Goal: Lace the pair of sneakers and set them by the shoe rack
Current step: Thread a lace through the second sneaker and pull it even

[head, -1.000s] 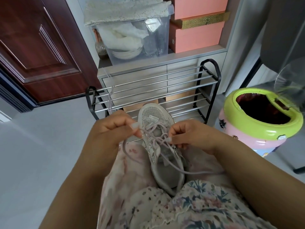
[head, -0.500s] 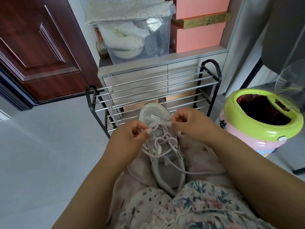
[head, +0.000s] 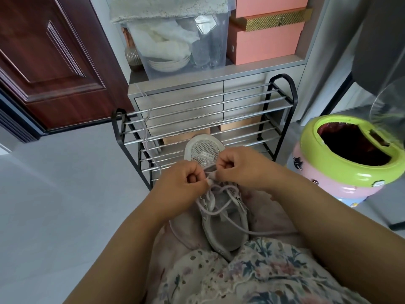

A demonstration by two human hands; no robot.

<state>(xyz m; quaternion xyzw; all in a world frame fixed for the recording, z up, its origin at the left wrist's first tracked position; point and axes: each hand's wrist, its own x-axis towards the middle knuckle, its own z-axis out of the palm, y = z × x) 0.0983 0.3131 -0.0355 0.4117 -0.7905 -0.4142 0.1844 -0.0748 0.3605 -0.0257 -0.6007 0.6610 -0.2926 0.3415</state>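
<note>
On your lap, your left hand [head: 183, 185] and right hand [head: 238, 170] sit knuckle to knuckle over the grey mesh sneaker with the glittery trim [head: 219, 207]. Both are curled tight: your left fingertips pinch the pale lilac shoelace [head: 215, 212] at its crossing, and your right fingers close on the same lace just at 3 o'clock of that pinch, though the exact strand inside the right fist is hidden.

You appear to be working the lace at the eyelets nearest the toe. To do it well, keep the left pinch steady so the crossing stays flat, feed the tip cleanly with the right, then draw both sides to equal tension before moving toward the tongue. Watch the slack: loose loops lie over the tongue, and one long free tail trails off toward 4 o'clock across your floral skirt [head: 252, 270], where it could snag or pull uneven.

From your hands, the sneaker's toe cap pokes out at 12 o'clock, and its heel runs back toward 6 o'clock, wedged between your knees. Just beyond the toe, still at 12 o'clock, stands the black-framed shoe rack with silver metal bars [head: 203, 110]; a second thin pale lace [head: 145, 128] hangs over its bars at about 11 o'clock. The other sneaker is not in view. At 2 o'clock stands a pink and lime-green round bin [head: 341, 174].
</note>
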